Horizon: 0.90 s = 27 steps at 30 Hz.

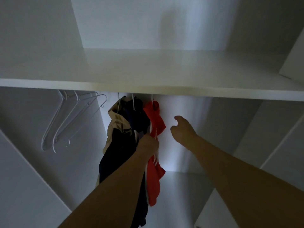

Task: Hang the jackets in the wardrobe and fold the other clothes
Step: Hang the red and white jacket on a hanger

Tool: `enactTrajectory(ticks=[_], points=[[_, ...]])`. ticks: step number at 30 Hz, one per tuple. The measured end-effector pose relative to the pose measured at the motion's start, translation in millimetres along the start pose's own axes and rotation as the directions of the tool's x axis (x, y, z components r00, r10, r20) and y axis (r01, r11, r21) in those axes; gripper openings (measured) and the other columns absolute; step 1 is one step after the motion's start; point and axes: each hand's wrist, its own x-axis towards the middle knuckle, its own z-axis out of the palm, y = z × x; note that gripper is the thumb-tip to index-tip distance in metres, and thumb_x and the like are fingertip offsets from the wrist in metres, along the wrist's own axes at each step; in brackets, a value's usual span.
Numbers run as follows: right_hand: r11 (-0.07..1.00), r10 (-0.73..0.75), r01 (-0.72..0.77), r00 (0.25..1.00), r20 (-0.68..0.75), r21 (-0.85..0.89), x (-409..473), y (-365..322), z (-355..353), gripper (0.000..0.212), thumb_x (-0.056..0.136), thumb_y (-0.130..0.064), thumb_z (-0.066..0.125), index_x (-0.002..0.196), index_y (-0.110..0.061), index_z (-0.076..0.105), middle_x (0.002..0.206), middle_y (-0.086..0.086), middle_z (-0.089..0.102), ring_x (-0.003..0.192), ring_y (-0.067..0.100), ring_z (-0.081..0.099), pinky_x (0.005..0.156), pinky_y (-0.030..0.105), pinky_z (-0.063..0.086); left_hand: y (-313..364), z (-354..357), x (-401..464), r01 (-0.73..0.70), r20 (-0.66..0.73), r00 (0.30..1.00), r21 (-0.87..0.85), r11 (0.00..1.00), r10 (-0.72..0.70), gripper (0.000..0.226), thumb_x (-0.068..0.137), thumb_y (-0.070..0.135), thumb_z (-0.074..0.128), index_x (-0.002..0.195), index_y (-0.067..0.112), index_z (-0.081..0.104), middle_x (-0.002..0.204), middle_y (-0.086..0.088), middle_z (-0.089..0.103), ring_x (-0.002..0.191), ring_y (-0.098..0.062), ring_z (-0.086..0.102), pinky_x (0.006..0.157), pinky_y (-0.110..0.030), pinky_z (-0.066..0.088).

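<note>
Three jackets hang on white hangers under the wardrobe shelf (148, 89): a beige and dark one (115, 129) on the left, a dark navy one (136, 116) in the middle and a red one with white stripes (154, 175) on the right. My left hand (148, 145) reaches in and grips the red jacket's front edge between the navy and red jackets. My right hand (182, 129) hovers to the right of the red jacket, fingers loosely curled, holding nothing. The rail itself is hidden by the shelf.
Several bare white hangers (72, 119) hang at the left under the same shelf. White wardrobe walls close in on both sides, and the back panel (185, 153) is lit behind the jackets. A door edge (294, 60) shows at upper right.
</note>
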Motion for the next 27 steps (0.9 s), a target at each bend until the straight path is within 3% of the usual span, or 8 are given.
enactTrajectory(ticks=[2, 4, 6, 9, 14, 19, 22, 27], points=[[0.997, 0.024, -0.023, 1.0, 0.006, -0.075, -26, 7, -8, 0.061, 0.093, -0.011, 0.047, 0.151, -0.012, 0.027, 0.149, 0.015, 0.036, 0.124, 0.031, 0.05, 0.103, 0.04, 0.044, 4, -10, -22, 0.001, 0.023, 1.0, 0.114, 0.993, -0.003, 0.038, 0.098, 0.017, 0.049, 0.132, 0.002, 0.05, 0.127, -0.017, 0.059, 0.112, -0.032, 0.059, 0.086, -0.034, 0.049], [0.994, 0.035, -0.035, 0.999, -0.001, -0.102, -62, 8, -13, 0.06, 0.093, -0.01, 0.048, 0.15, -0.012, 0.027, 0.15, 0.013, 0.034, 0.131, 0.03, 0.044, 0.109, 0.041, 0.038, 4, -19, -44, -0.083, -0.003, 0.996, 0.284, 0.955, 0.087, 0.04, 0.099, 0.023, 0.046, 0.135, 0.006, 0.047, 0.132, -0.014, 0.055, 0.115, -0.031, 0.057, 0.091, -0.036, 0.048], [0.992, 0.028, -0.031, 0.999, -0.027, -0.125, -97, 8, -17, 0.059, 0.094, -0.009, 0.049, 0.149, -0.012, 0.029, 0.153, 0.009, 0.031, 0.137, 0.026, 0.037, 0.113, 0.038, 0.033, 1, -24, -70, -0.29, 0.058, 0.953, 0.449, 0.845, 0.297, 0.041, 0.102, 0.027, 0.04, 0.137, 0.007, 0.047, 0.137, -0.011, 0.051, 0.119, -0.026, 0.054, 0.099, -0.035, 0.045], [0.979, 0.054, -0.076, 0.991, -0.12, -0.188, -142, 15, -21, 0.058, 0.094, -0.007, 0.049, 0.148, -0.012, 0.031, 0.153, 0.008, 0.032, 0.136, 0.026, 0.039, 0.114, 0.037, 0.032, -12, -28, -94, -0.483, 0.159, 0.869, 0.483, 0.73, 0.469, 0.042, 0.103, 0.028, 0.038, 0.138, 0.005, 0.044, 0.135, -0.012, 0.052, 0.122, -0.025, 0.05, 0.106, -0.036, 0.039], [0.942, 0.182, -0.237, 0.956, -0.231, -0.237, -215, 24, -14, 0.06, 0.093, -0.006, 0.048, 0.15, -0.012, 0.03, 0.154, 0.007, 0.03, 0.137, 0.025, 0.037, 0.112, 0.028, 0.03, -21, -23, -125, -0.676, 0.257, 0.731, 0.403, 0.617, 0.632, 0.046, 0.103, 0.03, 0.038, 0.142, 0.006, 0.04, 0.141, -0.01, 0.048, 0.131, -0.023, 0.042, 0.111, -0.031, 0.029], [0.903, 0.304, -0.382, 0.892, -0.336, -0.196, -303, 30, 5, 0.061, 0.091, -0.008, 0.05, 0.149, -0.014, 0.032, 0.153, 0.005, 0.034, 0.136, 0.024, 0.038, 0.113, 0.031, 0.03, -20, -14, -180, -0.84, 0.432, 0.542, 0.253, 0.48, 0.721, 0.043, 0.101, 0.028, 0.041, 0.139, 0.007, 0.045, 0.138, -0.009, 0.051, 0.128, -0.024, 0.045, 0.107, -0.031, 0.034], [0.858, 0.378, -0.482, 0.827, -0.417, -0.178, -365, 37, 9, 0.061, 0.089, -0.008, 0.05, 0.148, -0.015, 0.034, 0.152, 0.004, 0.035, 0.136, 0.023, 0.038, 0.112, 0.03, 0.03, -15, -8, -229, -0.904, 0.494, 0.424, 0.18, 0.388, 0.759, 0.039, 0.101, 0.026, 0.041, 0.133, 0.007, 0.048, 0.132, -0.009, 0.053, 0.123, -0.026, 0.048, 0.102, -0.032, 0.038], [0.788, 0.465, -0.61, 0.676, -0.571, -0.081, -493, 47, 9, 0.06, 0.087, -0.007, 0.048, 0.145, -0.016, 0.037, 0.151, 0.002, 0.037, 0.135, 0.022, 0.04, 0.112, 0.032, 0.032, 8, 7, -329, -0.97, 0.555, 0.223, 0.043, 0.24, 0.802, 0.04, 0.101, 0.026, 0.042, 0.137, 0.009, 0.046, 0.138, -0.008, 0.05, 0.127, -0.025, 0.045, 0.106, -0.032, 0.035]])
